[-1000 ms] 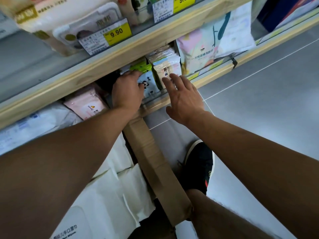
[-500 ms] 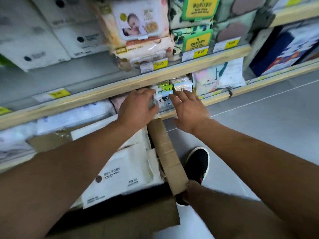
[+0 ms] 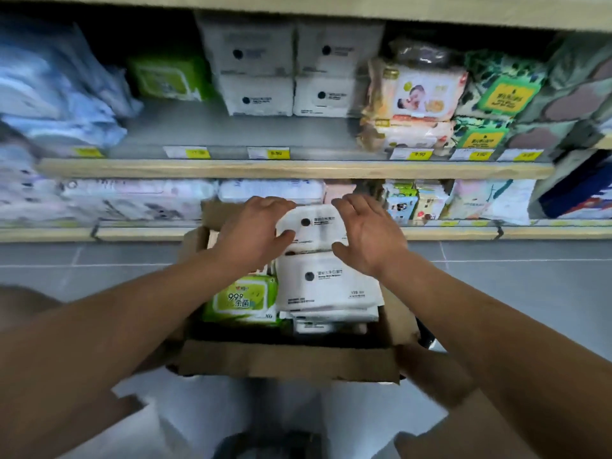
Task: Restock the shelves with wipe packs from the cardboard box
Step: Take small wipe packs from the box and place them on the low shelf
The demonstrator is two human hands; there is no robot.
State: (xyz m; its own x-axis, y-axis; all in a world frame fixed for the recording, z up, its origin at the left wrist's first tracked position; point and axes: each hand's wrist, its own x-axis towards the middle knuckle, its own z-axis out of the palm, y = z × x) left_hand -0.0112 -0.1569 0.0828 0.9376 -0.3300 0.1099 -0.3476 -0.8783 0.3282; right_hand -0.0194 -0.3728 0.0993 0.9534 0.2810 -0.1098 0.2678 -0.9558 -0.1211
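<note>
Head view: one open cardboard box (image 3: 288,364) sits on the grey floor (image 3: 516,286) in front of the shelving, flaps folded outward; inside it, two white wipe packs show their printed faces, the far white pack (image 3: 311,231) and a near white pack (image 3: 326,283) just in front of it, with the edges of further white packs beneath, number not determinable; one green wipe pack (image 3: 243,301) lies at the box's left side, touching the near white pack; the left hand (image 3: 253,231) is at the far white pack's left edge, thumb on its face and fingers curled over its far corner, gripping it; the right hand (image 3: 367,235) is at that pack's right edge, fingers spread and bent, thumb at its near corner, firm contact not confirmable owing to blur; middle shelf (image 3: 291,168) carries four white packs (image 3: 291,66) in two stacks of two, one green pack (image 3: 165,76) to their left, two baby-print packs (image 3: 417,107) stacked to their right, and five yellow price tags (image 3: 270,154) along the front; bottom shelf (image 3: 132,231) holds assorted packs, blurred
</note>
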